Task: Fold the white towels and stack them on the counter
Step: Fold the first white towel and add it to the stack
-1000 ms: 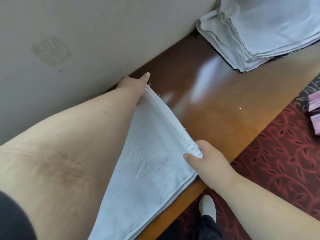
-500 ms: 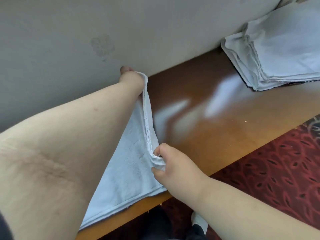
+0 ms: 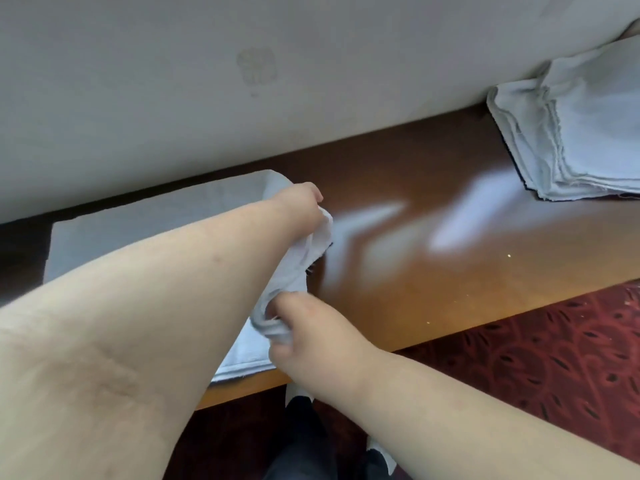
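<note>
While both hands grip: one towel (image 3: 152,220) lies on the counter (image 3: 433,271).
Left hand (image 3: 301,202): fingers curled round towel's far edge.
Right hand (image 3: 311,334): pinching its bunched near edge.
Folded stack (image 3: 571,140): on the counter, well right of the towel.

Towel (image 3: 156,216) left on counter (image 3: 450,271) — stack (image 3: 571,140) far right.
</note>
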